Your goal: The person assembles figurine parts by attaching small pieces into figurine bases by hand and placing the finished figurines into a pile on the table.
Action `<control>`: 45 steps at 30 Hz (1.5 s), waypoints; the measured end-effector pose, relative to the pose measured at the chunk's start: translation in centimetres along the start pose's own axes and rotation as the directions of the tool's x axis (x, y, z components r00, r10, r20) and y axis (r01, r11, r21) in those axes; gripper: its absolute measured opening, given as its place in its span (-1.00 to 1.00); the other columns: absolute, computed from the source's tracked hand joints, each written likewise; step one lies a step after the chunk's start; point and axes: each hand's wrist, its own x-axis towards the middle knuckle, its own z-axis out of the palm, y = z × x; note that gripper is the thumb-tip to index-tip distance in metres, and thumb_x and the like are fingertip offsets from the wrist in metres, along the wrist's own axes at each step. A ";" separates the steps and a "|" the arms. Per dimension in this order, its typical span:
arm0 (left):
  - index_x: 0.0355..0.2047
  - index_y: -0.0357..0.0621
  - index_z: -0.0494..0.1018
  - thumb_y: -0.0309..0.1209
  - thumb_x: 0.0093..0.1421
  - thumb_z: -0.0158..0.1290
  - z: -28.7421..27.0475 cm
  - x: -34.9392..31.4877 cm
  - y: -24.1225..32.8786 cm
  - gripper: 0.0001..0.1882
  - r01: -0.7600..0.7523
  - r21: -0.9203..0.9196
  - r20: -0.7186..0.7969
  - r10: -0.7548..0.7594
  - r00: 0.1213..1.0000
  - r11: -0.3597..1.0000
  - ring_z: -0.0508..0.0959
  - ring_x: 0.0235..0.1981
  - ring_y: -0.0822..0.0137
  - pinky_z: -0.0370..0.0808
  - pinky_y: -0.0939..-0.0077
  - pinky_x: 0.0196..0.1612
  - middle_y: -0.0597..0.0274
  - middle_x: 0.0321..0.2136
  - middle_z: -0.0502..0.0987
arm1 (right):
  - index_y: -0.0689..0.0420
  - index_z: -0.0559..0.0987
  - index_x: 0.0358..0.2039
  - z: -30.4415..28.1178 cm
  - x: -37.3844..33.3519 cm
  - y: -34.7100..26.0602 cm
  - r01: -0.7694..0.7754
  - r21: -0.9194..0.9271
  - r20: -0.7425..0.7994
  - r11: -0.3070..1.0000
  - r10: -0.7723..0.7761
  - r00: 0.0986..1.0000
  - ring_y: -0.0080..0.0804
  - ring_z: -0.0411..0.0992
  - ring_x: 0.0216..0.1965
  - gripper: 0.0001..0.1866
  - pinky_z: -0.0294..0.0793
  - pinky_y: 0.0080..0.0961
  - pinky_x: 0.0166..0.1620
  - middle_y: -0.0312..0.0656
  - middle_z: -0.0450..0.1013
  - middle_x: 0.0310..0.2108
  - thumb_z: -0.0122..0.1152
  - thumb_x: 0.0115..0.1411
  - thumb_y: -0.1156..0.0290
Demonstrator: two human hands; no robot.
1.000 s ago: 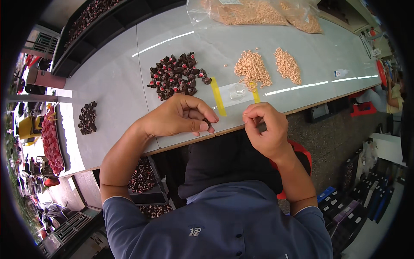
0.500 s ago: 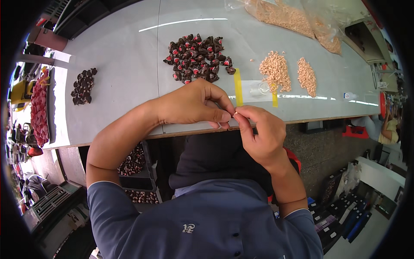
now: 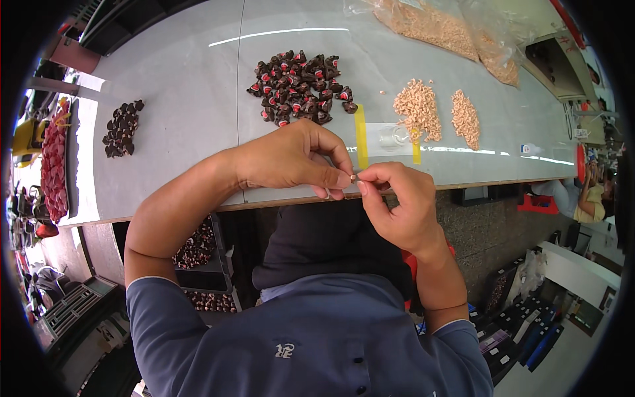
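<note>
At the table's front edge my hands meet fingertip to fingertip. My left hand [image 3: 294, 159] is closed in a pinch, thumb against forefinger, on a tiny pale piece [image 3: 353, 177]. Close by on its right is my right hand [image 3: 403, 205], its thumb and forefinger slightly apart with nothing visible between them. Beyond the left hand lies a heap of dark brown moulded pieces with red patches [image 3: 297, 89]. Farther right are a larger pile of small beige pieces [image 3: 418, 109] and a smaller beige pile [image 3: 465, 119].
A small clear container [image 3: 395, 135] stands on a white patch between yellow tape strips [image 3: 361, 135]. Dark pieces [image 3: 122, 129] lie at the table's left. Bags of beige pieces [image 3: 430, 30] lie at the back right; a small white bottle [image 3: 530, 149] lies far right. Below are filled trays [image 3: 198, 245].
My right thumb and forefinger have drawn slightly apart, and the pale piece now shows at my left fingertips. The whole view has shifted a little.
</note>
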 end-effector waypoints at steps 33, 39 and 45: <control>-0.08 -0.33 0.57 -0.54 0.22 0.27 0.1 0.1 0.0 -0.73 -0.024 0.033 -0.025 0.025 0.999 0.999 0.68 -0.23 0.46 0.55 0.63 -0.33 0.13 -0.22 0.68 | 0.15 0.51 -0.33 -6.8 4.2 0.8 0.321 -0.688 0.332 0.651 -0.111 0.937 -0.22 0.49 -0.54 -0.85 0.42 -0.32 -0.44 -0.21 0.52 -0.53 0.32 0.12 0.58; -0.11 -0.32 0.58 -0.52 0.21 0.28 0.0 0.2 -0.4 -0.75 -0.056 -0.018 -0.040 0.056 0.998 0.998 0.67 -0.22 0.45 0.57 0.60 -0.30 0.12 -0.15 0.67 | 0.15 0.49 -0.33 -7.0 4.5 0.8 0.362 -0.732 0.417 0.578 -0.041 0.908 -0.22 0.47 -0.53 -0.86 0.40 -0.31 -0.42 -0.20 0.48 -0.55 0.30 0.13 0.56; -0.09 -0.29 0.61 -0.52 0.25 0.24 -0.1 0.4 -0.6 -0.77 -0.092 -0.035 -0.033 0.091 0.995 0.995 0.67 -0.24 0.46 0.56 0.60 -0.30 0.17 -0.22 0.68 | 0.14 0.47 -0.33 -6.9 4.6 0.8 0.363 -0.739 0.427 0.568 -0.022 0.904 -0.21 0.46 -0.54 -0.86 0.39 -0.30 -0.42 -0.19 0.46 -0.55 0.28 0.14 0.56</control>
